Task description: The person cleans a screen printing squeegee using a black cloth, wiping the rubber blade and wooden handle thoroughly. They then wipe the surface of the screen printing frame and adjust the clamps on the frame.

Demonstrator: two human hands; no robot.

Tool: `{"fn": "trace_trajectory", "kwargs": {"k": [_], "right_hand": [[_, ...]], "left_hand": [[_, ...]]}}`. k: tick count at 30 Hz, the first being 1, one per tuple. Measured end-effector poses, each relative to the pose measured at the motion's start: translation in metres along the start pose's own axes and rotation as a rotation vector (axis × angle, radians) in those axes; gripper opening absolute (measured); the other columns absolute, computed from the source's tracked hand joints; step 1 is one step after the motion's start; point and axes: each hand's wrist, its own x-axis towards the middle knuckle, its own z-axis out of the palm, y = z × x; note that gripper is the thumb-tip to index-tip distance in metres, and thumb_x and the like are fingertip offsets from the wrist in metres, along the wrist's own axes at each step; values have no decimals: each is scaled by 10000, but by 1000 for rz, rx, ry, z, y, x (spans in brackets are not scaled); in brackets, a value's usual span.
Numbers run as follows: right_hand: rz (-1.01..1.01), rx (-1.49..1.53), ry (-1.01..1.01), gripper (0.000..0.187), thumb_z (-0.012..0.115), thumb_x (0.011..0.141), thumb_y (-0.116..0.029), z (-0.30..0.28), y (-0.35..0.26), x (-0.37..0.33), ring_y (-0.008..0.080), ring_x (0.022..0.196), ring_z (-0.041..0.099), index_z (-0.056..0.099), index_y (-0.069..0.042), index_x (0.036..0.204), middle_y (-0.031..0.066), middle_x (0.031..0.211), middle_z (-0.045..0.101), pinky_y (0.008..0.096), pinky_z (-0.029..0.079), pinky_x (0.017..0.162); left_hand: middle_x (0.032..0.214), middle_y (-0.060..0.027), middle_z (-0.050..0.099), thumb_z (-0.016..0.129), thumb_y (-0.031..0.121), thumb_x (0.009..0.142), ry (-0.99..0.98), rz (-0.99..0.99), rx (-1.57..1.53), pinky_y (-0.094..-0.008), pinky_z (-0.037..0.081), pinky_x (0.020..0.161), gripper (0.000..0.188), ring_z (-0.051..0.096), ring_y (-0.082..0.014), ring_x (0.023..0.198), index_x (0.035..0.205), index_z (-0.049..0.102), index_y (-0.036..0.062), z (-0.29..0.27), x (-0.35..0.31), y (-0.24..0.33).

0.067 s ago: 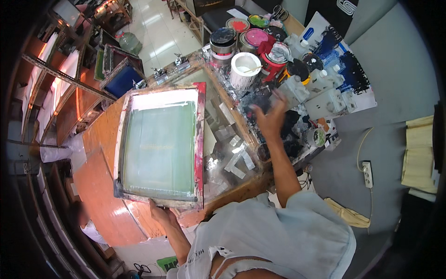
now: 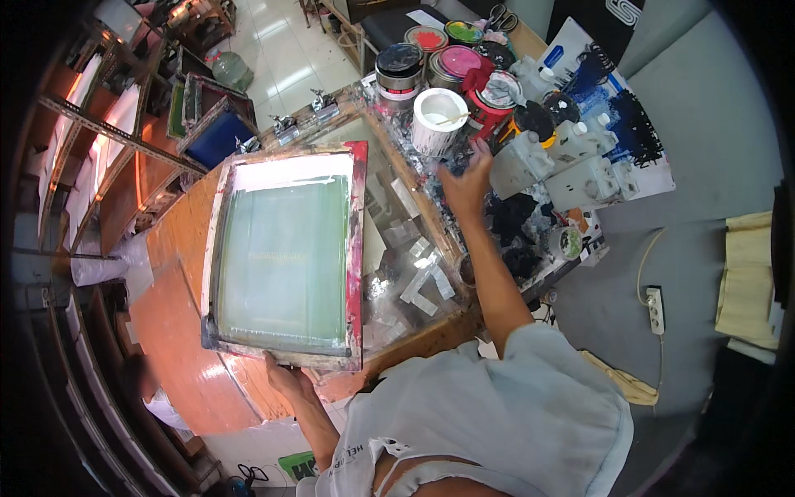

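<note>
My left hand [image 2: 288, 378] grips the lower edge of a screen printing frame [image 2: 286, 257], which has pale green mesh, a white band of ink along its far end and a red-stained right side. The frame is raised at a tilt over the work table. My right hand [image 2: 466, 184] reaches forward over the ink-stained side table, slightly blurred, thumb and fingers apart with nothing seen between them. Just beyond its fingertips stands a white paint tub [image 2: 431, 139] with a stick [image 2: 452, 122] lying across its mouth. Black rags [image 2: 515, 217] lie beside my right wrist.
Several paint cans [image 2: 399, 70] crowd the back of the side table, with white plastic bottles [image 2: 523, 161] at its right. Metal hinge clamps [image 2: 284, 127] sit on the work table's far edge. Shelving racks [image 2: 124, 137] line the left, where another person [image 2: 161, 406] is partly visible.
My right hand has moved a little forward and left, closer to the white tub. The frame in my left hand has shifted very slightly away from me.
</note>
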Motion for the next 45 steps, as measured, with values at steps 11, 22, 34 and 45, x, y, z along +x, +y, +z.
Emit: {"fn": "trace_trajectory", "kwargs": {"k": [11,22,34,45], "right_hand": [[181,-200,57,864,961,604,-366,52,58,26,328,996,565,389,17,1127,201,1070,539,424,462,871],[356,-345,-102,846,965,603,-328,-30,-5,-37,344,1024,617,413,29,1135,243,1069,600,424,482,895],[99,241,-269,532,827,824,-231,-12,-6,-199,305,1207,542,481,25,1137,217,1228,555,418,449,1011],[790,330,-447,405,777,810,-65,68,-104,-195,217,891,611,513,28,1103,130,997,615,366,511,773]], "left_hand": [[1365,-167,551,505,312,1056,-30,46,19,-407,437,1025,503,545,-263,1217,1365,493,-84,1,-10,11],[1372,-189,521,479,362,1066,90,179,128,-417,464,1036,528,549,-299,1210,1387,426,-54,4,7,0],[1129,-174,549,413,452,1061,123,400,237,-384,483,873,562,542,-256,972,1199,459,-91,5,26,3],[806,-89,591,532,409,1017,212,562,236,-359,456,694,524,506,-186,748,820,565,-76,-20,22,48]]}}
